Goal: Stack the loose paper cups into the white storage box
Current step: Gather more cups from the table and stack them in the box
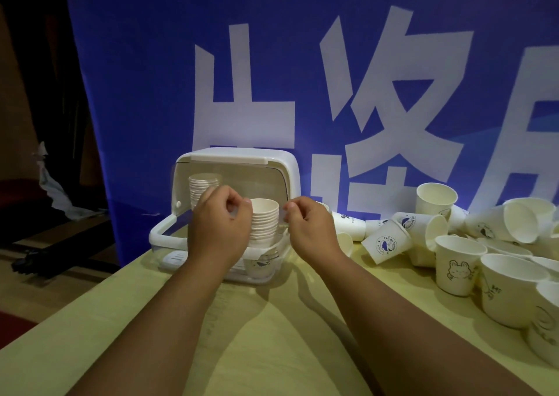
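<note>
The white storage box (284, 165) stands at the table's far edge, its front open and its handle (163, 232) folded down at the left. Inside are two stacks of paper cups: a taller stack (202, 183) at the back left and a shorter stack (265, 223) at the front. My left hand (220, 226) is just left of the front stack, fingers curled and pinching a thin pale edge. My right hand (308, 229) is just right of that stack and pinches the same clear cover edge (285, 214). Loose paper cups (453, 262) lie heaped at the right.
A blue banner (302, 77) with large white characters hangs right behind the table. The pale wooden table (272, 335) runs toward me, its left edge dropping to a dark floor. Some loose cups stand upright and others lie tipped against the box's right side.
</note>
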Motion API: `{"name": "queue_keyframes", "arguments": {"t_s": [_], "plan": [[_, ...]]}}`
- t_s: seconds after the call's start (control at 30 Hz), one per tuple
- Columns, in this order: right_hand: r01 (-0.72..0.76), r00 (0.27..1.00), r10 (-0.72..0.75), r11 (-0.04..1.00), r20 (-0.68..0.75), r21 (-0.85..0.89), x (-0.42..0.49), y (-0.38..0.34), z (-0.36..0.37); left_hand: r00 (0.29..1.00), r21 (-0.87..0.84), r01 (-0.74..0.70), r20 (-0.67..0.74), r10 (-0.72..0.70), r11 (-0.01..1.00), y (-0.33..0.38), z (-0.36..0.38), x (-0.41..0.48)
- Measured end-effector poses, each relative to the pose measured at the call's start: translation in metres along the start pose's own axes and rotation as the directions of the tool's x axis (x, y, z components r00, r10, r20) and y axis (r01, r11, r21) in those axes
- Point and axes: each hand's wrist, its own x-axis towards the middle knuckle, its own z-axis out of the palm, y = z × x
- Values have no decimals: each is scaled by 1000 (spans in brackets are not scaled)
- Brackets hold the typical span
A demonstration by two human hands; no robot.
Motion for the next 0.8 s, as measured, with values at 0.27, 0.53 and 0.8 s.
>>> {"name": "queue_keyframes", "arguments": {"t_s": [0.27, 0.53, 0.8], "plan": [[-124, 992, 120, 987, -37, -101, -33, 5, -50, 968, 196, -53, 250, 3, 979, 49, 5, -34], [-222, 974, 216, 970, -66, -101, -95, -2, -126, 850, 117, 141, 495, -181, 983, 95, -1, -92], [-278, 954, 260, 954, -149, -113, -178, 3, -224, 643, -59, 355, 740, -197, 933, 167, 17, -171]]}}
